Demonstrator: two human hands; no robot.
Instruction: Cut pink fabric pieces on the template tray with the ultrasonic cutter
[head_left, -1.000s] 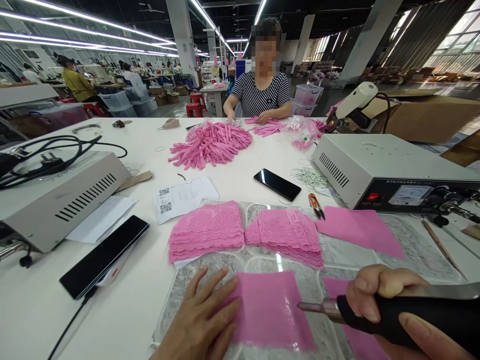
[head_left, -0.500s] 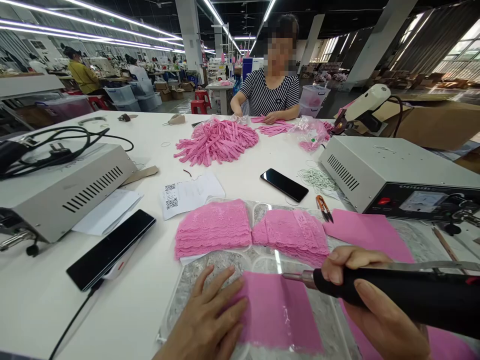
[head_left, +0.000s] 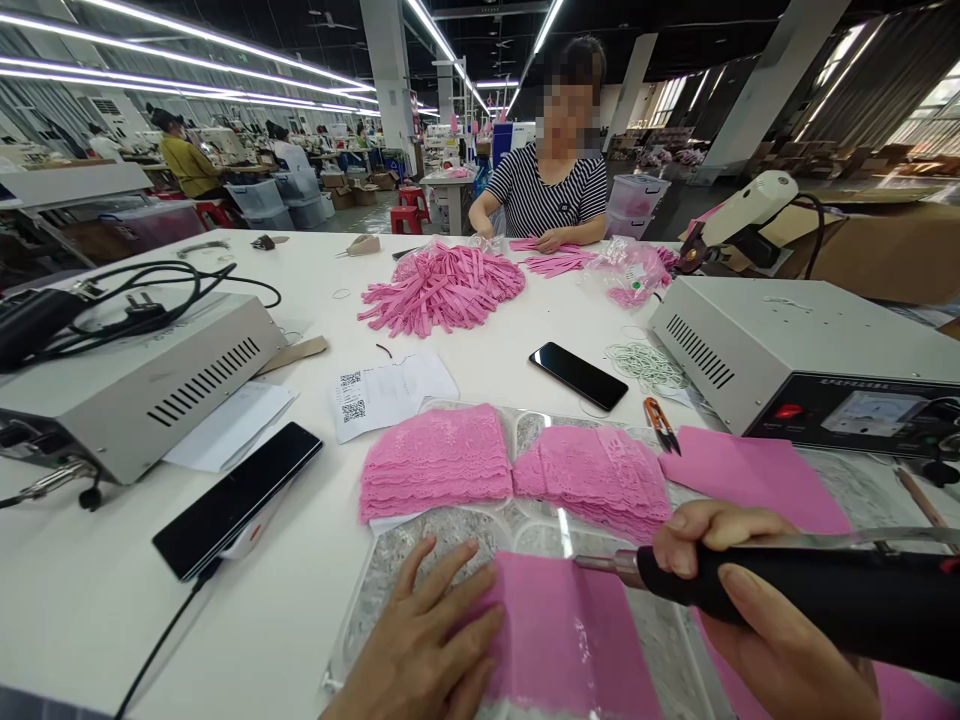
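Note:
My right hand (head_left: 757,600) is wrapped round a black handheld tool (head_left: 817,600) with a narrow metal tip, which looks like an ultrasonic welding gun. Its tip lies at the top edge of a pink fabric piece (head_left: 570,640), under a clear plastic template (head_left: 360,610). Spread flat, my left hand (head_left: 427,630) rests on the template and the left side of that fabric. Just beyond are two stacks of pink lace pieces, a left lace stack (head_left: 435,465) and a right lace stack (head_left: 592,470). Whether the tip presses the fabric I cannot tell.
Orange thread snips (head_left: 660,425) and a black phone (head_left: 577,375) lie beyond the template. A second phone (head_left: 240,500) is at left. Grey control boxes stand at left (head_left: 135,390) and right (head_left: 810,340). Across the table, a person (head_left: 551,190) handles pink strips near a strip pile (head_left: 446,285).
The whole view has shifted slightly, so things sit a little further right and lower. My hands, the tool and the fabric keep nearly the same places relative to each other.

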